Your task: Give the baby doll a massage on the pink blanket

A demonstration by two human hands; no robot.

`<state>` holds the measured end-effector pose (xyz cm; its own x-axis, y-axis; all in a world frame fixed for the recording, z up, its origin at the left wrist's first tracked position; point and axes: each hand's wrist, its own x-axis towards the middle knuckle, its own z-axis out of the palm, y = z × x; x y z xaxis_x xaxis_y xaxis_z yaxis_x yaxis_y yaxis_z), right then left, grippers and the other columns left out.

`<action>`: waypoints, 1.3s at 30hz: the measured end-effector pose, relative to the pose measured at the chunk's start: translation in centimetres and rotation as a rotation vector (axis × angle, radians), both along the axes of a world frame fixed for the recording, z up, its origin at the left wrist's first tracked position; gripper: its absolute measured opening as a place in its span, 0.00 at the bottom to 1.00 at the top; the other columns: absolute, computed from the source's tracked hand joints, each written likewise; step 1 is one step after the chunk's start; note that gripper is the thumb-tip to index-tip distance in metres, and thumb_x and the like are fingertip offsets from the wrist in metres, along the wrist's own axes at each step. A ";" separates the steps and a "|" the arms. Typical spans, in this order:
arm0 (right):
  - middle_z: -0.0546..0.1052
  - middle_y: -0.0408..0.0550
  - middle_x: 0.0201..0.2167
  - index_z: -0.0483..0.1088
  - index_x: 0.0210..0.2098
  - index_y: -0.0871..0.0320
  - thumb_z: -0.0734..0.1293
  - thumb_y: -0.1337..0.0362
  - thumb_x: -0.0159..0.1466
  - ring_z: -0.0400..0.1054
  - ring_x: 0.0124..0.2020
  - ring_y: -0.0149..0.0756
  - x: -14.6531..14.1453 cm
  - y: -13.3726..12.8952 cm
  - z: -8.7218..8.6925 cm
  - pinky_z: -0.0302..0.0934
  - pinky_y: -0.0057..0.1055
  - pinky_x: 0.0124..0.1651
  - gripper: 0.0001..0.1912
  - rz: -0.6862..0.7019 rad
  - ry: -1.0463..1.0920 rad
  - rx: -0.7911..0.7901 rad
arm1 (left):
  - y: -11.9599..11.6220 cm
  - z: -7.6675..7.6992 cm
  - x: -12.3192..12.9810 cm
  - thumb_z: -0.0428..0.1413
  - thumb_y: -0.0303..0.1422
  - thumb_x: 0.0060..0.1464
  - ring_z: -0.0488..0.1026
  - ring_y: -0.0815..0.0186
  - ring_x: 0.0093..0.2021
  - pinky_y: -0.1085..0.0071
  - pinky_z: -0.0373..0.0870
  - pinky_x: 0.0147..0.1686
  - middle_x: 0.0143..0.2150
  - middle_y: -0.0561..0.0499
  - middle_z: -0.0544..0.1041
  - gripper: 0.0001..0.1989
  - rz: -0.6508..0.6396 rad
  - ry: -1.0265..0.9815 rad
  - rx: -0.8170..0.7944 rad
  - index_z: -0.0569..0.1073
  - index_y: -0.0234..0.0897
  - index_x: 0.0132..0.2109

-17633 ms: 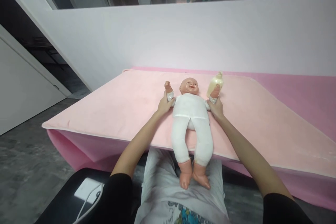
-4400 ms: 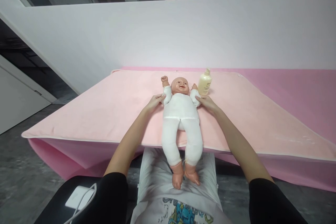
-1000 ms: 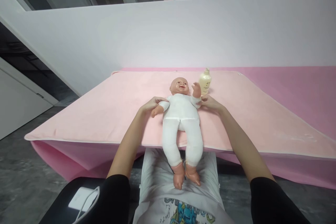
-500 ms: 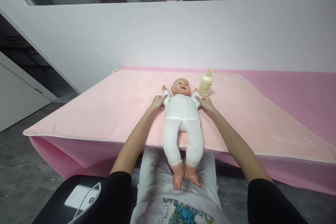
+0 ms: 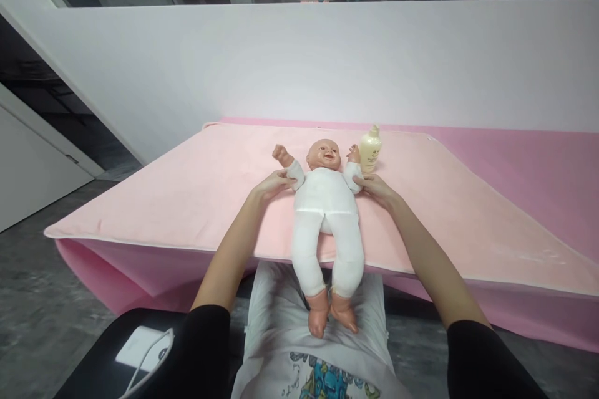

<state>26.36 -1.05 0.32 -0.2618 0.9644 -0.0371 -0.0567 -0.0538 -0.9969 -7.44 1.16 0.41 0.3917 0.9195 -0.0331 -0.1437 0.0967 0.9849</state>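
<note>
A baby doll in a white cloth suit lies on its back on the pink blanket, its legs hanging over the front edge towards my lap. My left hand is closed on the doll's arm at the left of its body. On the other side, my right hand grips the doll's other arm near the elbow. Both doll forearms point up and outward. Just behind the doll's right-side hand stands a pale yellow bottle.
A white wall rises behind the table. Pink cloth shows at the right. At the lower left, a white device with a cable lies on a black surface.
Both my hands have moved outward with the doll's arms. The doll's left-side hand swings out to the left, and its other hand now shows more fully beside the bottle.
</note>
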 end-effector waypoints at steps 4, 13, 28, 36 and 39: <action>0.80 0.49 0.36 0.79 0.33 0.58 0.78 0.63 0.44 0.73 0.38 0.40 0.7 -0.2 0.0 0.68 0.34 0.42 0.16 0.089 -0.101 0.011 | -0.3 0.0 0.3 0.64 0.21 0.28 0.74 0.58 0.44 0.60 0.68 0.49 0.41 0.45 0.80 0.16 -0.054 0.102 0.075 0.80 0.34 0.32; 0.79 0.49 0.38 0.76 0.20 0.57 0.69 0.72 0.42 0.71 0.44 0.41 1.1 0.8 -1.2 0.65 0.33 0.46 0.06 0.119 -0.189 0.145 | 0.0 -0.2 -0.2 0.59 0.19 0.29 0.74 0.63 0.38 0.66 0.69 0.42 0.34 0.49 0.78 0.07 -0.118 0.221 0.172 0.74 0.34 0.19; 0.79 0.53 0.42 0.78 0.37 0.59 0.77 0.53 0.49 0.74 0.44 0.43 -0.5 0.9 -0.8 0.68 0.36 0.47 0.21 -0.091 0.031 0.002 | 0.7 -0.4 0.9 0.64 0.44 0.46 0.76 0.57 0.45 0.64 0.72 0.46 0.45 0.38 0.79 0.21 0.086 0.032 -0.047 0.78 0.30 0.41; 0.76 0.49 0.22 0.73 0.21 0.60 0.73 0.51 0.48 0.71 0.30 0.40 -2.1 2.4 -2.0 0.66 0.33 0.34 0.17 -0.400 -0.280 0.080 | 2.3 -1.8 3.6 0.64 0.44 0.44 0.76 0.58 0.33 0.68 0.70 0.31 0.27 0.43 0.77 0.18 0.565 0.248 -0.099 0.74 0.31 0.31; 0.77 0.49 0.25 0.73 0.23 0.60 0.72 0.48 0.50 0.70 0.31 0.38 -2.3 1.6 -1.7 0.64 0.31 0.33 0.20 -0.359 -0.255 0.135 | 1.9 -1.8 3.2 0.63 0.47 0.46 0.76 0.57 0.35 0.67 0.71 0.33 0.30 0.41 0.78 0.20 0.473 0.148 -0.081 0.75 0.31 0.33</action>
